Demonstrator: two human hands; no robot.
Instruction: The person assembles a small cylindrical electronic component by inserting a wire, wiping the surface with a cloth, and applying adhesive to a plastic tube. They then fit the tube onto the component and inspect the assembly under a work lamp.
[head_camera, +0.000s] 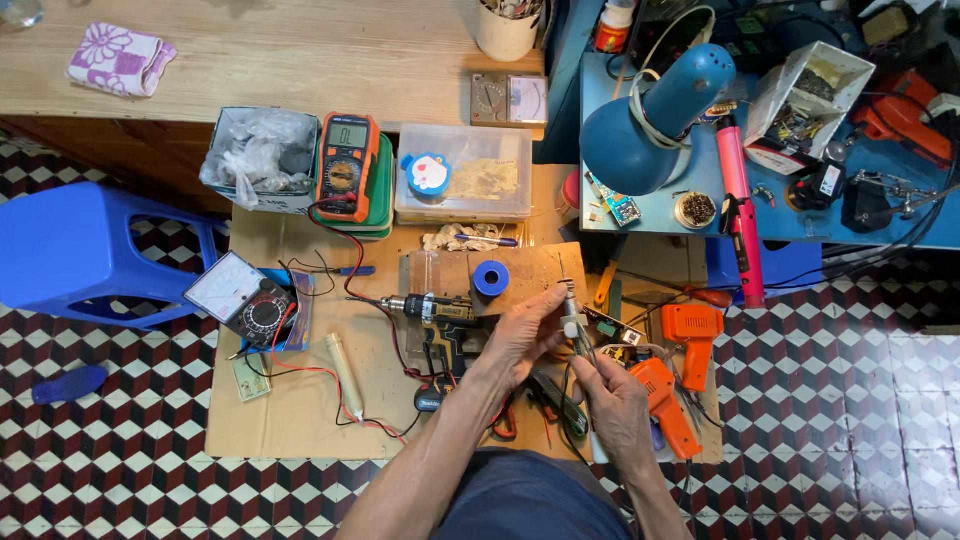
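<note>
Small grey part (573, 322), its shape hard to make out, is pinched by left hand (525, 335) and right hand (612, 400) fingers.

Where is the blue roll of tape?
The blue roll sits on the wooden board, just above the drill and the left hand.

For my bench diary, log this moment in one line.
left hand: pinching small grey metal tool | right hand: gripping its lower end | beside: cordless drill, orange soldering gun
</note>
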